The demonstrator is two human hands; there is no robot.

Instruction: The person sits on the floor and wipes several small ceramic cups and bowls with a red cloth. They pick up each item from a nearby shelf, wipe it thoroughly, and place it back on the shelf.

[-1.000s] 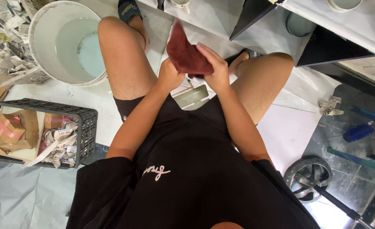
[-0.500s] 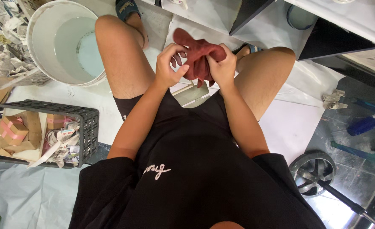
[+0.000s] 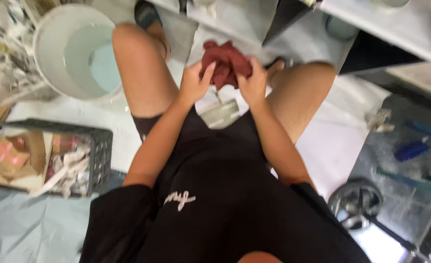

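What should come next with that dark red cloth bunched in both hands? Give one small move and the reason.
Probably keep squeezing or kneading the dark red cloth a little tighter. The left hand and right hand both grip it, crumpled into a wad between the knees, above a flat metal piece on the floor. A white bucket holding water stands at the left if it needs dipping.

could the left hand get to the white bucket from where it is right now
Probably yes, once it lets go. The left hand is gripping the dark red cloth together with the right hand; the white bucket stands beyond the left knee.
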